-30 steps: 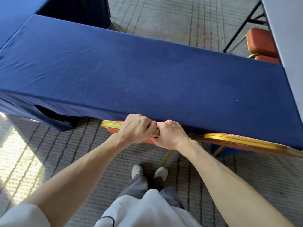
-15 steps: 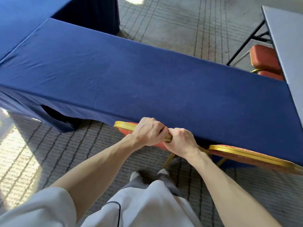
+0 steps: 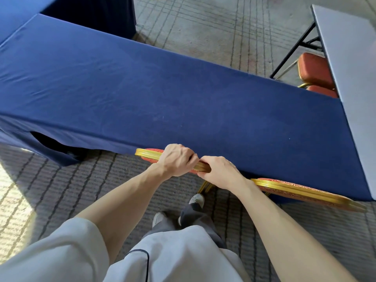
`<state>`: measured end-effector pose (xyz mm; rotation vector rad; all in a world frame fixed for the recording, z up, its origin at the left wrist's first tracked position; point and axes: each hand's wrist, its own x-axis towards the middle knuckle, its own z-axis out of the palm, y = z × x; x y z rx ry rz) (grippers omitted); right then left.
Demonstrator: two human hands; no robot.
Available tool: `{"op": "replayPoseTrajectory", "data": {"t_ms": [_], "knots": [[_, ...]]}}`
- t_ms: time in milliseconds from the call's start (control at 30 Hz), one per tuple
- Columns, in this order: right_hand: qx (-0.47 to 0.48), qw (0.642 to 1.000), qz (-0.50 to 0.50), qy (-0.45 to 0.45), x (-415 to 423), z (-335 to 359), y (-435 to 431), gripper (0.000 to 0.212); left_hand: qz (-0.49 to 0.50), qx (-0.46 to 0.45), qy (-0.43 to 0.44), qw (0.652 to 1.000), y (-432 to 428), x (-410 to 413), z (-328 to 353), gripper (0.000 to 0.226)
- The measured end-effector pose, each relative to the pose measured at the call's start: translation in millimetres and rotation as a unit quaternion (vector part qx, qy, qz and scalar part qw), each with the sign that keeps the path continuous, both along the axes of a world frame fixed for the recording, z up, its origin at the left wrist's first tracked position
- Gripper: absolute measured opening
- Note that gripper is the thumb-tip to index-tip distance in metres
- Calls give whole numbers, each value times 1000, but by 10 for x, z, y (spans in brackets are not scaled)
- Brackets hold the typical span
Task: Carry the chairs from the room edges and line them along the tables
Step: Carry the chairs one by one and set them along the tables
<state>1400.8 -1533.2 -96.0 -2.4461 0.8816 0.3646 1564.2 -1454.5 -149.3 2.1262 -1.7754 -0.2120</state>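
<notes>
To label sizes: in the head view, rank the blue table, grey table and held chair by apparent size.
1. blue table
2. grey table, cut off by the frame, so its true size is unsure
3. held chair, only the top of its back showing

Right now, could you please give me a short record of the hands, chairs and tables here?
blue table: covered by a cloth
held chair: red and gold, at the blue table's near edge
left hand: grips the held chair's top rail
right hand: grips the same rail, beside the left hand
second chair: right of the held one, same edge
grey table: far right, red chairs beneath
</notes>
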Motion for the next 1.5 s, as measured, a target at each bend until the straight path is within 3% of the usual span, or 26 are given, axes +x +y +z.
{"op": "replayPoseTrajectory", "data": {"t_ms": [400, 533, 633, 700, 867, 1100, 1300, 1500], "knots": [[94, 995, -11, -16, -41, -47, -235, 29, 4, 13, 14, 1000, -78, -12, -26, 38], [113, 993, 21, 5, 9, -21, -318, 28, 42, 61, 26, 997, -50, -85, 77, 40], [147, 988, 41, -25, 109, 55, -353, 28, 126, 72, 88, 985, -42, -111, 241, 34], [156, 984, 63, -55, 250, 133, -351, 33, 205, 58, 141, 967, 27, -102, 398, 32], [129, 974, 141, -123, 840, 276, -38, 30, 330, 52, 169, 927, 653, 68, 880, 25], [167, 924, 278, -202, 1872, 647, 1158, 38, 522, -6, 135, 842, 2218, 493, 1372, 28], [172, 858, 424, -233, 2725, 1057, 2913, 42, 684, -143, 165, 696, 3968, 842, 1665, 36], [182, 799, 503, -275, 3482, 1539, 5006, 45, 736, -130, 94, 657, 5957, 1044, 2239, 45]]}}
